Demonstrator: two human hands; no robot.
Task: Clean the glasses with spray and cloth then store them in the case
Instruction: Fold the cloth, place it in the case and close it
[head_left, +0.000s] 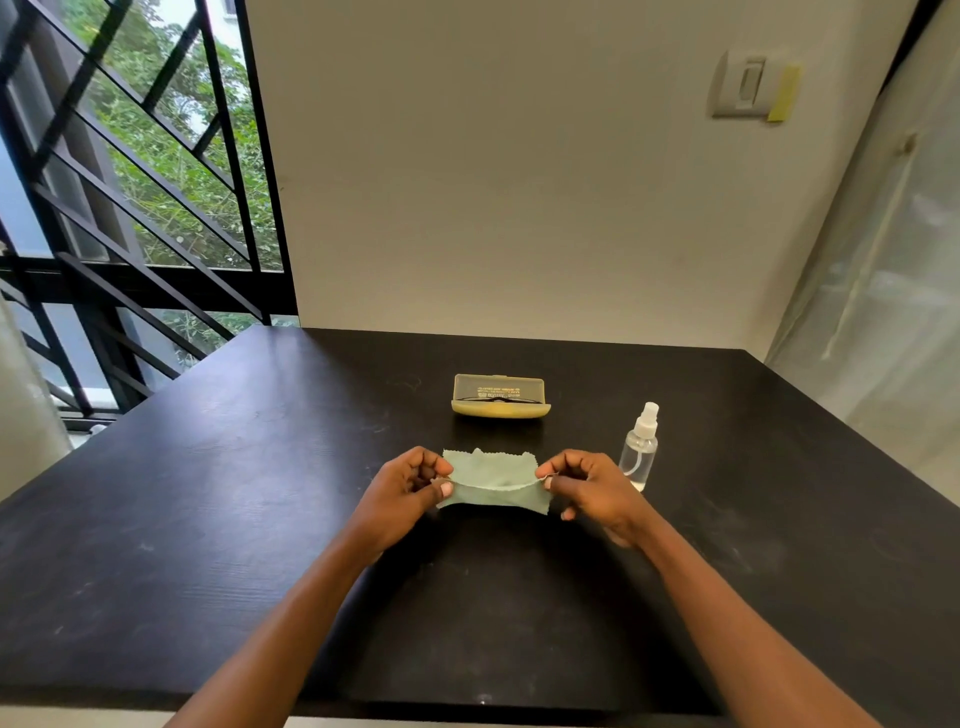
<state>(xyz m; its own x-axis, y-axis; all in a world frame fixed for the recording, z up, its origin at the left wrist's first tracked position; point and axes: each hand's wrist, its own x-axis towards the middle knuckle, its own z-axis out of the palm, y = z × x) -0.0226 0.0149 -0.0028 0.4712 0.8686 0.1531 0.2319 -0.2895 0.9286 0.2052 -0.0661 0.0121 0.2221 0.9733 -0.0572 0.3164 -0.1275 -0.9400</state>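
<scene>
Green cloth mid-frame | left hand, right hand each pinching an end | we keep it taut, fold evenly

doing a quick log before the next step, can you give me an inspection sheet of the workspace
surface: black table, faint pale smudges on the right side
job's things: green cloth folded, held over the table; yellow glasses case behind it, lid open, dark glasses inside; clear spray bottle upright, right of the cloth, cap on
clutter: nothing seen
grips: left hand pinches the cloth's left end; right hand pinches its right end
cables: nothing seen
surroundings: plain wall with a switch plate; barred window on the left, with trees outside; translucent sheet on the right
</scene>
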